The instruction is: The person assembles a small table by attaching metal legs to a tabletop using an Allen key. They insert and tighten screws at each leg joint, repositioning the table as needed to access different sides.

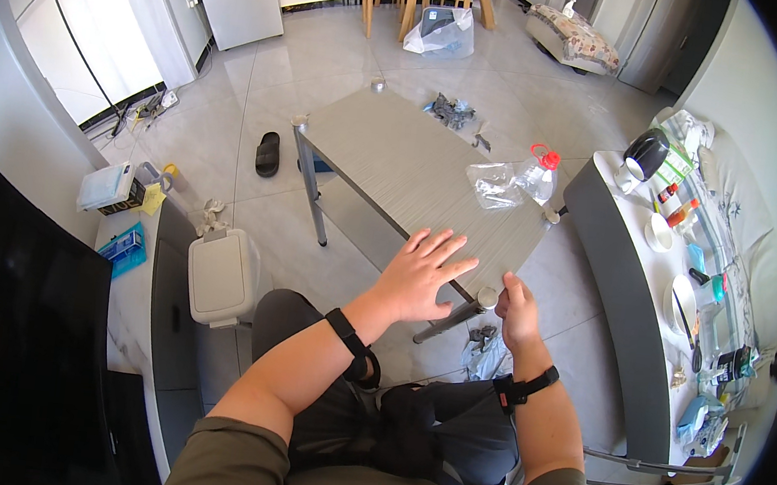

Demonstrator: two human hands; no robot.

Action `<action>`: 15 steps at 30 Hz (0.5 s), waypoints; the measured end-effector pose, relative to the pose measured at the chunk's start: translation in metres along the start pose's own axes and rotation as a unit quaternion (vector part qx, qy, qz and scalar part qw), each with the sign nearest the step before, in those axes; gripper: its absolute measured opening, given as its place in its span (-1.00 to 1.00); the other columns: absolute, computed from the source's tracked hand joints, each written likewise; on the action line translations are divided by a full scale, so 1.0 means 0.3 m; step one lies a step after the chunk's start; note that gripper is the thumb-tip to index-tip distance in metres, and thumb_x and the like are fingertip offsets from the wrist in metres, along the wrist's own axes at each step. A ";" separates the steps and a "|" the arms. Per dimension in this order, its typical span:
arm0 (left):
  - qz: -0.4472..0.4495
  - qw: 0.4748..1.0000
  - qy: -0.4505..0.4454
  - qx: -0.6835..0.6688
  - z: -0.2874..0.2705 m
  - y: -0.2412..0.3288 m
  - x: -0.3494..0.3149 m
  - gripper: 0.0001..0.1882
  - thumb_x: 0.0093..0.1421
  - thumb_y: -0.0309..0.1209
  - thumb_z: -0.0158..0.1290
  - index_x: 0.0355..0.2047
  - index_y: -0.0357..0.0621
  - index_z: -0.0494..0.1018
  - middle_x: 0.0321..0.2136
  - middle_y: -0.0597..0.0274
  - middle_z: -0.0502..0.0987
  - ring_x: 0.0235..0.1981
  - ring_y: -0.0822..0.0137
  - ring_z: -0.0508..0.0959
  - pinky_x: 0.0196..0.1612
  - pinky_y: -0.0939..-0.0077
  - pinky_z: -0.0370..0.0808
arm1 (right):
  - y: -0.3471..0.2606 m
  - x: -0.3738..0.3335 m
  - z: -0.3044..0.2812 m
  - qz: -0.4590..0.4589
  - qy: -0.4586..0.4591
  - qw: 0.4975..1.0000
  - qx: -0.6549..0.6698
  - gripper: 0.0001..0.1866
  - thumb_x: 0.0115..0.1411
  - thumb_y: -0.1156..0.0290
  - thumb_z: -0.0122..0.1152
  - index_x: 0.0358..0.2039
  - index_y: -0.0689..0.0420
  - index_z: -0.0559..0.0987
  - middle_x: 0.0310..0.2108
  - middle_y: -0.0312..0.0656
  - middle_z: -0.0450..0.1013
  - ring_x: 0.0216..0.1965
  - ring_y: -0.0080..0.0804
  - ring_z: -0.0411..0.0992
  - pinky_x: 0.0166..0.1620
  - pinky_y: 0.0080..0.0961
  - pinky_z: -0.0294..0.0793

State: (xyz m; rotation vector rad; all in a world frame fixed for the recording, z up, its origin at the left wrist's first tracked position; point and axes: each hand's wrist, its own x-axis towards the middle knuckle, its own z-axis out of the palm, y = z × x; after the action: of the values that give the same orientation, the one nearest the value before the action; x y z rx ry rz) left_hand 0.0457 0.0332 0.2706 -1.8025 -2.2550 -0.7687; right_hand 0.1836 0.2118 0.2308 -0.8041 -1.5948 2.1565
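Grey and streaked like wood grain, a rectangular table (371, 145) on tubular metal legs (310, 183) stands just ahead of our knees. A clear plastic bottle (539, 176), red-capped, is toward its right end. Our left hand (415, 276) spreads its fingers wide over the near edge; our right hand (520, 315) curls beside a round corner cap (487, 298), and we cannot tell whether it grips anything.

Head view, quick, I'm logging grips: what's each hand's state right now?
Left hand: open, spread over the table.
Right hand: curled beside the table; cannot tell whether it grips anything.
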 end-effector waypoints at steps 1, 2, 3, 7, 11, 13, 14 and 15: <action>0.004 1.000 0.007 0.000 0.002 -0.001 0.001 -0.27 -0.20 -0.17 0.20 0.08 0.18 0.32 0.16 0.15 0.21 0.21 0.11 0.15 0.24 0.11 0.00 | 0.002 0.003 0.000 0.002 0.003 1.000 0.005 -0.67 0.20 0.09 0.05 -0.49 0.11 0.41 -0.72 -0.51 0.05 -0.68 -0.69 -0.05 -0.60 -0.65 -0.09; 0.003 1.000 0.009 -0.003 0.004 -0.002 0.001 -0.28 -0.20 -0.18 0.19 0.08 0.17 0.32 0.16 0.14 0.21 0.21 0.11 0.15 0.25 0.11 -0.01 | 0.003 0.005 0.001 0.011 0.008 1.000 0.013 -0.67 0.20 0.09 0.05 -0.49 0.11 0.41 -0.72 -0.50 0.06 -0.68 -0.69 -0.05 -0.60 -0.65 -0.09; 0.004 1.000 0.013 -0.010 0.006 -0.002 0.000 -0.28 -0.21 -0.19 0.19 0.08 0.17 0.33 0.16 0.12 0.21 0.21 0.10 0.14 0.25 0.12 -0.01 | 0.004 0.006 0.001 0.008 0.005 1.000 0.006 -0.67 0.20 0.09 0.05 -0.51 0.10 0.40 -0.72 -0.50 0.06 -0.68 -0.68 -0.05 -0.60 -0.64 -0.08; -0.004 1.000 0.018 -0.006 0.006 0.004 -0.001 -0.28 -0.22 -0.19 0.20 0.07 0.17 0.34 0.15 0.13 0.22 0.20 0.10 0.17 0.23 0.08 0.02 | 0.014 0.008 0.013 0.002 0.008 0.998 -0.056 -0.64 0.17 0.05 0.05 -0.50 0.11 0.43 -0.70 -0.47 0.11 -0.64 -0.65 0.01 -0.56 -0.61 0.00; 0.006 1.000 0.008 0.000 0.000 0.018 0.015 -0.29 -0.23 -0.20 0.22 0.05 0.16 0.35 0.12 0.13 0.24 0.17 0.08 0.20 0.20 0.05 0.04 | 0.007 -0.001 -0.012 0.005 0.040 0.992 -0.121 -0.50 0.12 -0.01 0.08 -0.27 0.25 0.51 -0.56 -0.35 0.29 -0.51 -0.56 0.18 -0.43 -0.58 0.19; 0.012 1.000 0.011 0.008 -0.004 0.031 0.023 -0.29 -0.23 -0.21 0.23 0.04 0.14 0.35 0.12 0.12 0.24 0.17 0.07 0.20 0.20 0.06 0.04 | -0.008 0.004 -0.020 0.019 0.027 0.993 -0.109 -0.46 0.11 -0.02 0.10 -0.20 0.28 0.51 -0.51 -0.31 0.34 -0.48 -0.53 0.21 -0.39 -0.57 0.23; 0.014 1.000 0.010 0.014 -0.010 0.034 0.020 -0.29 -0.24 -0.21 0.23 0.04 0.13 0.35 0.12 0.11 0.24 0.17 0.07 0.20 0.21 0.06 0.04 | -0.012 0.003 -0.019 0.029 0.019 0.993 -0.109 -0.46 0.11 -0.02 0.10 -0.21 0.28 0.51 -0.50 -0.31 0.34 -0.48 -0.54 0.21 -0.39 -0.57 0.23; 0.007 1.000 0.002 0.029 -0.012 0.038 0.019 -0.29 -0.24 -0.22 0.23 0.03 0.13 0.35 0.12 0.11 0.24 0.17 0.07 0.19 0.21 0.07 0.04 | -0.015 0.002 -0.017 0.050 0.013 0.992 -0.113 -0.46 0.11 -0.03 0.11 -0.22 0.28 0.51 -0.50 -0.31 0.34 -0.48 -0.54 0.21 -0.40 -0.57 0.22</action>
State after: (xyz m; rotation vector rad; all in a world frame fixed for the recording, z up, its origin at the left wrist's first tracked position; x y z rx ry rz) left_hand 0.0542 0.0380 0.2795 -1.7871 -2.2355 -0.6955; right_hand 0.1859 0.2176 0.2339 -0.9960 -1.8441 2.0457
